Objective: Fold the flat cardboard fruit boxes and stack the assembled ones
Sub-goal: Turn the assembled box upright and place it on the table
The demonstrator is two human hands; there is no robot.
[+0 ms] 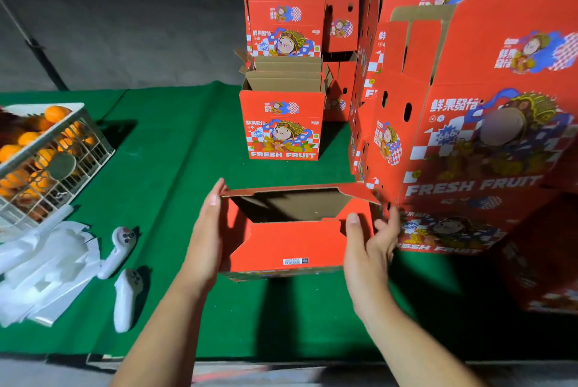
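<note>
Two bare hands held a partly folded red cardboard fruit box [287,239] above the near middle of the green felt-covered table [175,142]. The left hand [205,242] pressed flat against the box's left side, fingers straight and pointing away from the person. The right hand [369,246] gripped the box's right side, thumb on the near red panel and fingers curled round the edge. The box's opening faced up and away, showing its brown inner surface, and a small white barcode label sat on the near panel.

Behind it stood a stack of two assembled red printed fruit boxes [283,74], the lower marked "FRESH FRUIT". To the right, a taller stack of assembled red boxes [469,136] stood just beside the right hand. Further red boxes [341,30] stood between the two stacks.

At the left edge, a white wire crate of oranges [47,152] rested on the table. Near it lay a pile of white foam sheets [47,274] and two white handheld controllers [123,274].
</note>
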